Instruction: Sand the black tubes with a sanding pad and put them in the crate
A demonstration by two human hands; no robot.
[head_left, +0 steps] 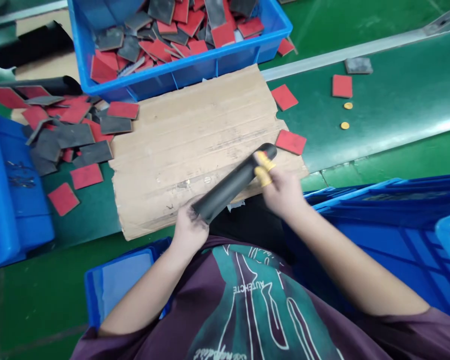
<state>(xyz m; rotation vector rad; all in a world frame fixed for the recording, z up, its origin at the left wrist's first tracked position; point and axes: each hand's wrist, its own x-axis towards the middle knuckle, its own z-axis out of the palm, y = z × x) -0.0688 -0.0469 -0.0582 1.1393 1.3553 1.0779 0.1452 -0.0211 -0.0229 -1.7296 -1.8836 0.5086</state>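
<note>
Head view: long black piece (230, 187), smooth, slanted, 1 end rounded.

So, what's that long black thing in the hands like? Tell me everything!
The black thing looks smooth, rolled or curved, perhaps rubber or plastic, with a rounded far end. It slants partly over the cardboard, far end rightward. The left grip holds its near end; the right grip, in yellow finger covers, touches its far end.

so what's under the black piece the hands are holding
Under the black piece, held by the left hand and right hand, lies part of the cardboard sheet, visible along its far side. Whatever is directly beneath the piece and hands is covered.
</note>
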